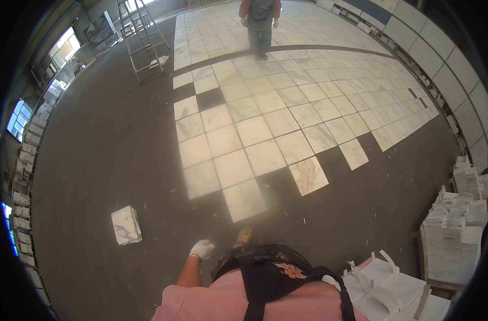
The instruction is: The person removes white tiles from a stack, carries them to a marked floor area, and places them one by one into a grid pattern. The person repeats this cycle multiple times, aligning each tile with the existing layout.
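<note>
My left hand, in a white glove, hangs beside my body above the dark floor. Its fingers look loosely curled, and nothing shows in them. A small stack of white, grey-veined stone tiles lies on the floor to its left, apart from it. Ahead, square marble tiles are laid flat in rows, with some gaps along the near and left edges. On my right, a white patch beside the apron may be part of my right glove; its fingers are hidden.
Strapped stacks of white tiles stand close on my right, with taller stacks beyond. Another person with gloves stands among the laid tiles ahead. A stepladder stands far left. Upright panels line the right wall.
</note>
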Demonstrator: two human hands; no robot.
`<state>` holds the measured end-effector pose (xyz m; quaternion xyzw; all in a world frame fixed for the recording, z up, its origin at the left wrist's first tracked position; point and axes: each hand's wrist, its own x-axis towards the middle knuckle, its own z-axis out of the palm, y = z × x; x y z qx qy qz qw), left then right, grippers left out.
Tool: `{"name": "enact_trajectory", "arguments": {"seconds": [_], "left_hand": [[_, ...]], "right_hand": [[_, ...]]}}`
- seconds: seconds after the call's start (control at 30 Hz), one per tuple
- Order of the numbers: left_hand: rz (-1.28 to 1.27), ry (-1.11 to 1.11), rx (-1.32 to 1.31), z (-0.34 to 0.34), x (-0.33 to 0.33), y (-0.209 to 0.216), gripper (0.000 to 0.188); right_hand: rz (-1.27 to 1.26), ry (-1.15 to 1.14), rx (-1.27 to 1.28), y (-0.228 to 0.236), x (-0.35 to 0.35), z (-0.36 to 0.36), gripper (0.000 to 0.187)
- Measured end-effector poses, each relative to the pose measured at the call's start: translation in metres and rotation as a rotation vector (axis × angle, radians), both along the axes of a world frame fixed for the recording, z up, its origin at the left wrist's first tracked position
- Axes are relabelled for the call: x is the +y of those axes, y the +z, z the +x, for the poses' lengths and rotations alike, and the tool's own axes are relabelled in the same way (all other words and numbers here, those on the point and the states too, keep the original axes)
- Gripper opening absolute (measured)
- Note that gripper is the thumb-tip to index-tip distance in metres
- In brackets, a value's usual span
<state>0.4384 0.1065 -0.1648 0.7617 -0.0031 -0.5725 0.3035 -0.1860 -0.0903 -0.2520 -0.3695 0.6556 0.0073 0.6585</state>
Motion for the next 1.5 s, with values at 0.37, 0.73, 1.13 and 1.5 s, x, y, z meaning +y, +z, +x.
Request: {"name": "enact_trajectory", "arguments": {"seconds": [0.37,0.73,1.13,1.5], "left_hand": [[-0.086,0.068,0.031,-0.003,-0.008,0.015,0.042],[-0.12,-0.011,0.056,0.001,-0.016,0.033,0.021],[-0.122,-0.058,-0.063,-0.006,-0.031,0.065,0.014],[-0.114,0.071,-0.024,0.01,-0.019,0.008,0.064]], "right_hand": [[-0.234,0.192,0.124,-0.027,0.03,-0.021,0.027],[-0.142,-0.029,0.02,0.076,0.009,0.027,0.032],[0.079,-0.257,0.035,0.086,0.013,0.046,0.037],[0.055,-0.191,0.057,0.071,0.016,0.044,0.038]]}}
